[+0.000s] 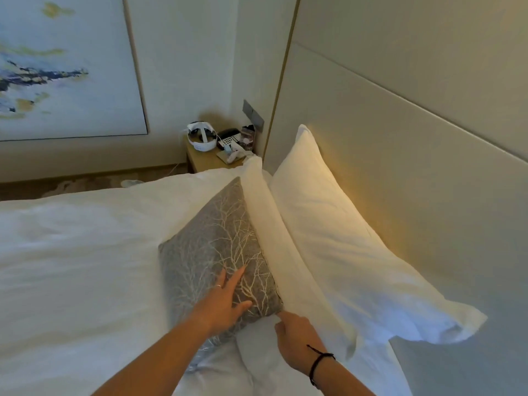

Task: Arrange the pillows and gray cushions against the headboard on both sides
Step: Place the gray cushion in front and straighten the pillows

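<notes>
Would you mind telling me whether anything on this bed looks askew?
Yes: the gray cushion sits turned, one corner pointing up the front pillow, not square to the headboard. The left hand rests flat on it.

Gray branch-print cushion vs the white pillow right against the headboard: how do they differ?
Colour: the gray cushion with the pale branch pattern is printed; the plain white pillow nearest the beige headboard has no pattern.
Shape: the cushion looks squarish and smaller, the pillow longer.
Position: the pillow leans on the headboard; the cushion sits in front, with another white pillow between.
Contact: the left hand presses the cushion; no hand touches that pillow.
Both stand tilted.
</notes>
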The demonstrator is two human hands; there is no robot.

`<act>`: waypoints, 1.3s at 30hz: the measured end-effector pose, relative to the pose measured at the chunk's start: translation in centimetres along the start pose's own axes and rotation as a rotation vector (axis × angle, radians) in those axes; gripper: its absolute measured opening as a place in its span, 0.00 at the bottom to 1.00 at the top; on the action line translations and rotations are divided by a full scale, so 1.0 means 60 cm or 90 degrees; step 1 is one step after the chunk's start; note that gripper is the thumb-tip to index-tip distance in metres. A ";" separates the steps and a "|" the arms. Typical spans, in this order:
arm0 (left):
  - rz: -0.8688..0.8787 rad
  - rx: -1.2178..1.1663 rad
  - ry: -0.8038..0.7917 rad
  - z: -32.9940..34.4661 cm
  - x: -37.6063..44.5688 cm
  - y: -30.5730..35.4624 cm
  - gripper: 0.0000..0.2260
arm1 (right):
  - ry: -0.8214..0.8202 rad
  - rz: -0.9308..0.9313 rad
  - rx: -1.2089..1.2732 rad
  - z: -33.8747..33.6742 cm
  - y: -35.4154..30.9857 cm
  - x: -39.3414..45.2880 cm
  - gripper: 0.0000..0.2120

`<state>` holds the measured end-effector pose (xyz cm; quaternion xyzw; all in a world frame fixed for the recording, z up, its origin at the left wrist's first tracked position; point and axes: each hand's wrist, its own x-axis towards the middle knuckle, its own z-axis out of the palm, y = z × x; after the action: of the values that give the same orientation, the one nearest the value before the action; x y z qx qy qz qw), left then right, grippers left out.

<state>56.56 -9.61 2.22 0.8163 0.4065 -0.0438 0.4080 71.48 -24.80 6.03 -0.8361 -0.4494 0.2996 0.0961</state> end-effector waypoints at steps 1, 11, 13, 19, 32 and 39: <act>-0.002 -0.030 0.015 0.007 0.000 0.005 0.37 | 0.010 0.003 0.016 -0.004 0.007 -0.004 0.16; 0.105 0.105 0.161 0.007 0.078 0.137 0.27 | 0.199 0.053 0.114 -0.175 0.162 -0.012 0.15; 0.116 0.148 0.172 0.036 0.093 0.176 0.24 | 0.264 0.094 0.091 -0.212 0.231 -0.011 0.15; 0.185 0.183 0.134 0.136 0.152 0.330 0.22 | 0.365 0.098 -0.066 -0.299 0.424 -0.011 0.14; 0.223 0.258 0.086 0.270 0.239 0.520 0.22 | 0.116 0.185 0.320 -0.328 0.561 -0.043 0.30; 0.265 0.244 0.110 0.256 0.248 0.510 0.22 | 0.155 0.224 0.556 -0.334 0.557 -0.038 0.11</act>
<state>91.86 -21.35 5.30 0.9449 0.2482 0.0346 0.2107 105.49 -43.76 8.65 -0.8098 -0.1191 0.3721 0.4376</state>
